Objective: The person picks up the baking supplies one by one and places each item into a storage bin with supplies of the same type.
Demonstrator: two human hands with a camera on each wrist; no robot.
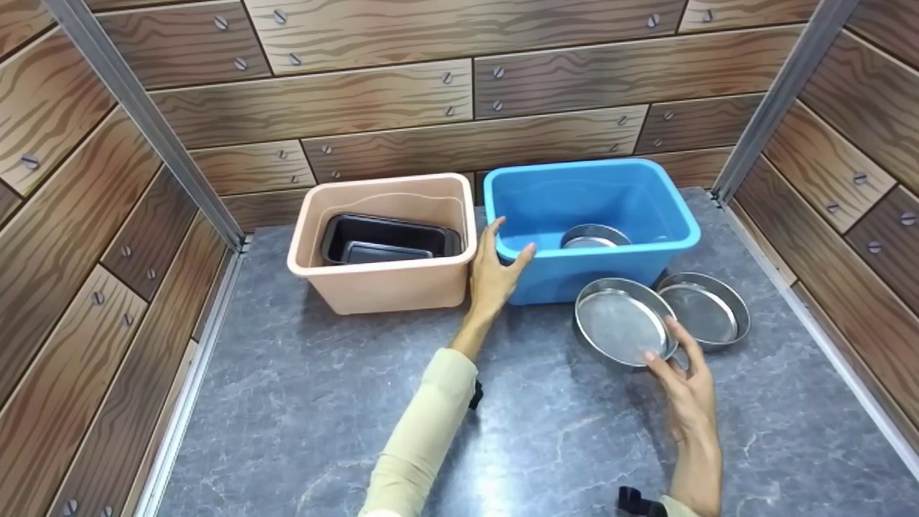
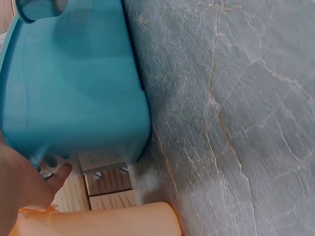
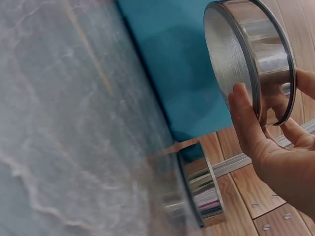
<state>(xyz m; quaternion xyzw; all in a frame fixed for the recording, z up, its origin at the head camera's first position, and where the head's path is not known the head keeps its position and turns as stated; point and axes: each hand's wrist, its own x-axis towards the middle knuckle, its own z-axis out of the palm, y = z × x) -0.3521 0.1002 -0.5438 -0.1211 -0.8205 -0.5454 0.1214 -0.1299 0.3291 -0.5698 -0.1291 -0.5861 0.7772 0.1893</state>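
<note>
My right hand (image 1: 689, 395) pinches a round metal sieve (image 1: 621, 323) by its rim, thumb on one side and fingers on the other. The sieve is tilted and held above the floor; its fine mesh shows in the right wrist view (image 3: 229, 54). Beside it a second round sieve (image 1: 700, 312) lies on the floor. Another sieve (image 1: 594, 237) sits inside the blue bin (image 1: 574, 276). My left hand (image 1: 492, 280) is at the blue bin's near left corner, thumb and fingers spread about the rim. Its fingertips are blurred in the left wrist view.
Left of the blue bin stands a peach bin (image 1: 388, 287) with black rectangular baking pans (image 1: 391, 237) in it. The grey marbled surface (image 1: 309, 402) is bounded by wood-patterned walls (image 1: 388, 100) with metal edge strips.
</note>
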